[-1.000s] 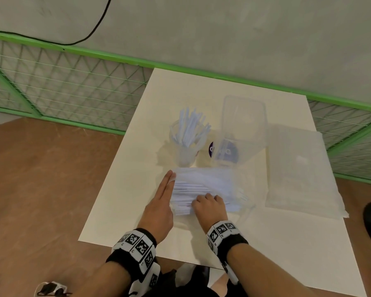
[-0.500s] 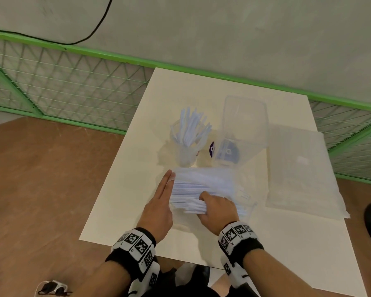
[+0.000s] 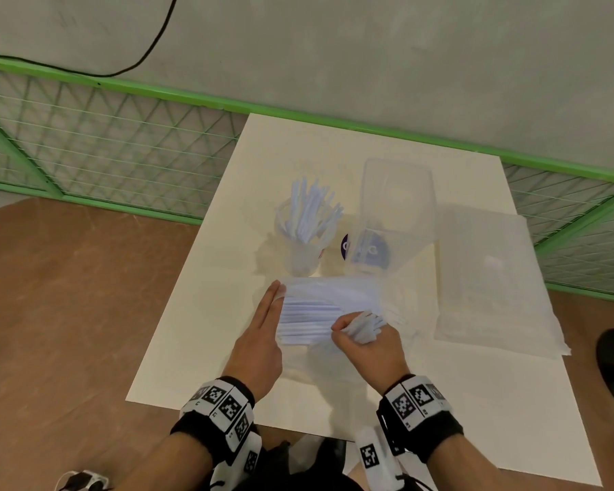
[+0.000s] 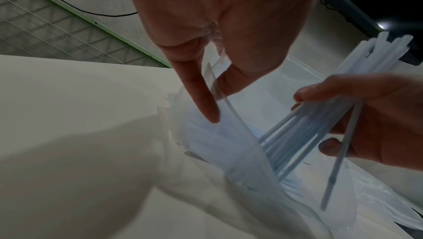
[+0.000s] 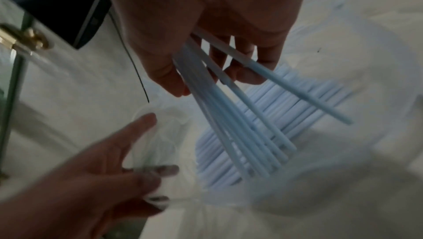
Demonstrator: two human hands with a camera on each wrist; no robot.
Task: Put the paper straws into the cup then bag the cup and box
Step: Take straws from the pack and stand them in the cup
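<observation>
One cup (image 3: 303,239) stands near the middle of the bench (image 3: 199,313), clear plastic, already stuffed with a fan of pale blue paper straws (image 3: 311,214) sticking up out of its rim. Just beside it, toward the far right corner, sits one clear box (image 3: 396,210) with a purple disc showing through its near end. One stack of clear bags (image 3: 490,281) lies flat along the right edge.

Closer to the near edge lies a clear wrapper (image 3: 328,295) holding many more straws side by side in a neat layer; I cannot count them. My left hand (image 3: 261,341) lies beside its left end, fingers (image 4: 201,98) straight, with the wrapper's plastic edge caught between them. My right hand (image 3: 367,343) clutches a small bunch (image 5: 231,125) of roughly eight straws, thin, pale blue and straight, fingers (image 5: 247,61) curled round them, lifted at a slant above the wrapper.
</observation>
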